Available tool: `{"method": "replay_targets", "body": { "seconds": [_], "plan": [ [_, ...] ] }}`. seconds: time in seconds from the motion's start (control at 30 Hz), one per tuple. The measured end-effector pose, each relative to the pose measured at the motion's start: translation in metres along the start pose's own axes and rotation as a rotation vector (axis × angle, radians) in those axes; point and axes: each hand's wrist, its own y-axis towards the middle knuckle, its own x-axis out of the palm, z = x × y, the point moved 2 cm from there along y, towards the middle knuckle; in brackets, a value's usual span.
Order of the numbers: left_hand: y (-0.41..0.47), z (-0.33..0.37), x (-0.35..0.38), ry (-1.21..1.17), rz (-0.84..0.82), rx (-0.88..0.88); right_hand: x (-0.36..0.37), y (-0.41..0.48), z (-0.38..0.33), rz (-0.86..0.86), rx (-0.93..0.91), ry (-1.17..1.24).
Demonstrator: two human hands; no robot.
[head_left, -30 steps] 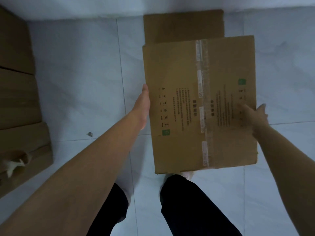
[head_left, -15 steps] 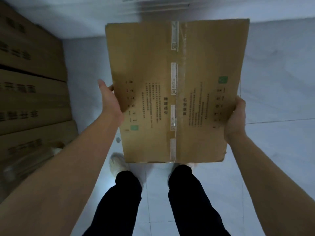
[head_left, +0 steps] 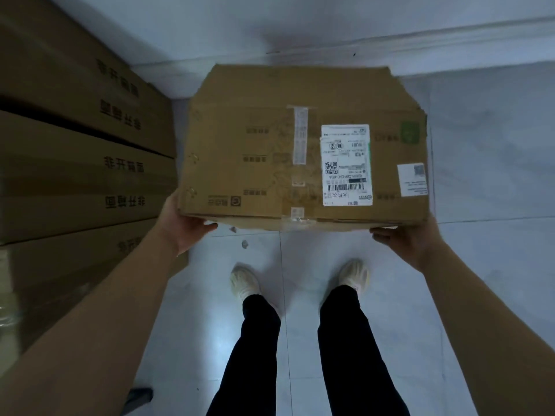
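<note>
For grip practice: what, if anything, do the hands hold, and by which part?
A flattened cardboard box, by its near corners: left hand left, right hand right.

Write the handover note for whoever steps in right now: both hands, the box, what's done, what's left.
Left hand: grips the near left corner of the flattened cardboard box, fingers under it.
Right hand: grips the near right corner, fingers under it.
Box: held roughly level above the tiled floor, shipping label facing up. Stacked cartons stand to the left.
Done: box is off the floor, carried in both hands.
Left: set it down. Possibly by the cartons, but the spot is not clear.
</note>
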Motion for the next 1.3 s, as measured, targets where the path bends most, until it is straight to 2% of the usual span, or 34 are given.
{"method": "replay_targets", "body": {
  "seconds": [0.03, 0.13, 0.2, 0.27, 0.37, 0.43, 0.5, 0.6, 0.67, 0.77, 0.87, 0.93, 1.0, 1.1, 1.3],
  "plan": [
    [0.0, -0.002, -0.002, 0.014, 0.03, 0.025, -0.001, 0.0, 0.005, 0.014, -0.004, 0.018],
    [0.004, -0.014, -0.019, 0.247, 0.184, -0.032, -0.008, -0.006, 0.015, 0.149, 0.048, -0.218],
    [0.008, -0.015, -0.03, 0.337, 0.29, -0.065, -0.008, -0.008, 0.016, 0.186, 0.081, -0.27],
    [0.007, -0.012, -0.032, 0.308, 0.303, -0.162, -0.001, -0.01, 0.012, 0.176, 0.112, -0.29],
    [0.002, -0.002, -0.028, 0.368, 0.325, -0.329, 0.008, -0.017, 0.005, 0.154, 0.22, -0.461],
    [-0.003, 0.002, -0.016, 0.403, 0.331, -0.354, 0.01, -0.022, -0.002, 0.135, 0.327, -0.512],
    [-0.002, 0.002, -0.005, 0.311, 0.312, -0.271, 0.013, -0.024, -0.009, 0.147, 0.32, -0.464],
    [0.011, 0.001, -0.005, 0.165, 0.328, -0.034, 0.019, -0.019, -0.011, 0.233, 0.019, -0.294],
    [0.013, 0.001, -0.012, 0.117, 0.364, 0.03, 0.028, -0.019, -0.011, 0.214, -0.064, -0.253],
    [0.003, 0.006, -0.007, 0.127, 0.349, -0.022, 0.036, -0.017, -0.008, 0.187, 0.034, -0.319],
    [-0.002, 0.002, 0.006, 0.31, 0.217, -0.146, 0.032, -0.007, -0.001, 0.261, 0.175, -0.479],
    [-0.005, -0.003, 0.011, 0.447, 0.231, -0.245, 0.036, -0.012, -0.001, 0.258, 0.347, -0.487],
    [-0.005, -0.006, 0.012, 0.486, 0.246, -0.296, 0.037, -0.024, -0.004, 0.232, 0.458, -0.481],
    [-0.009, -0.007, 0.01, 0.475, 0.224, -0.281, 0.028, -0.037, 0.001, 0.187, 0.425, -0.481],
    [-0.032, -0.027, -0.022, 0.387, 0.185, -0.101, 0.011, -0.079, 0.055, 0.07, 0.35, -0.345]
  ]
}}
